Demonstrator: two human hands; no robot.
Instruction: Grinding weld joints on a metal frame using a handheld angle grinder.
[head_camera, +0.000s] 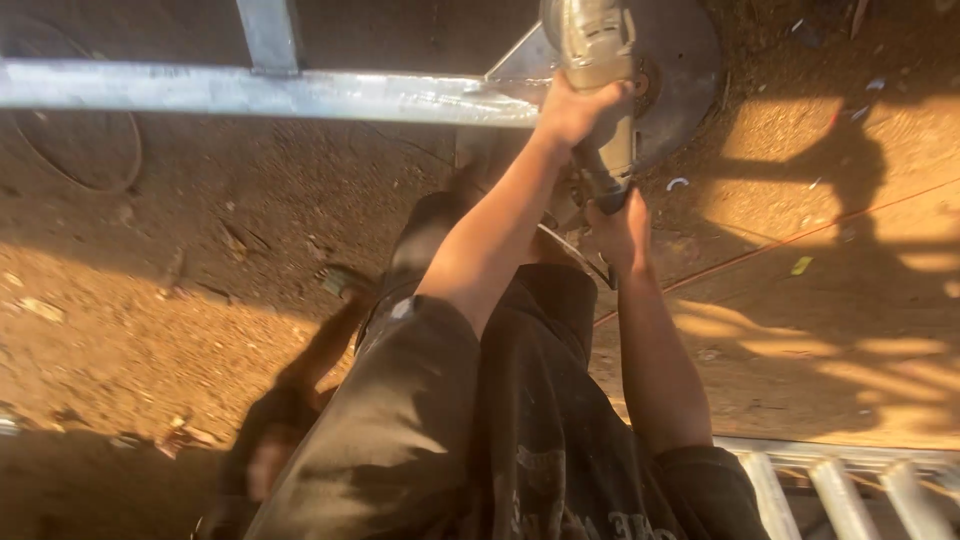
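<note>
View down my own arms. Nearest me, my right hand is clenched round the rear handle of the angle grinder; just beyond, my left hand clasps its body. The grinder's disc guard sits at the end of the steel bar. I judge grinding is under way; steady, level pressure is needed.

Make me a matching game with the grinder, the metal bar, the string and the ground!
Things:
1. grinder
2. metal bar
3. string
4. ground

Descriptions:
A. brown dirt with long shadows
B. thin, orange, stretched across the dirt
C. silver, running across the top of the picture
D. held by the left hand and the right hand

Pairs: 1-D, 2-C, 3-B, 4-A
</note>
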